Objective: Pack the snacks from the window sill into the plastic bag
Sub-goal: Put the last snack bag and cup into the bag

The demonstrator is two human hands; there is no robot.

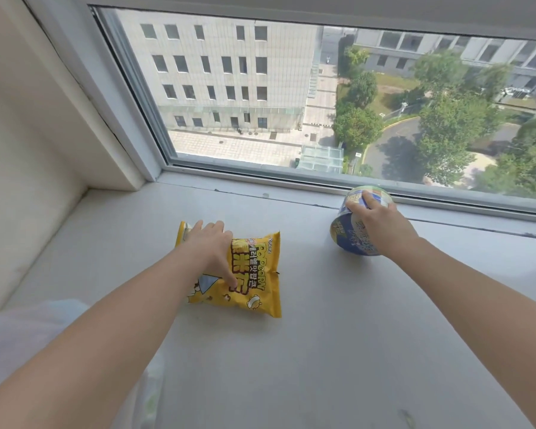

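My left hand (209,246) pinches the yellow popcorn bag (248,274) mid-frame; my right hand (376,222) grips the blue noodle cup (351,235) at right, both for lifting toward the plastic bag (22,329) lower left

Bright, even daylight pours in through the window (322,97) at the far side, laying only soft, faint shadows on the pale sill (291,351) — the wide lens bends the frame lines, and the near-left corner blurs.
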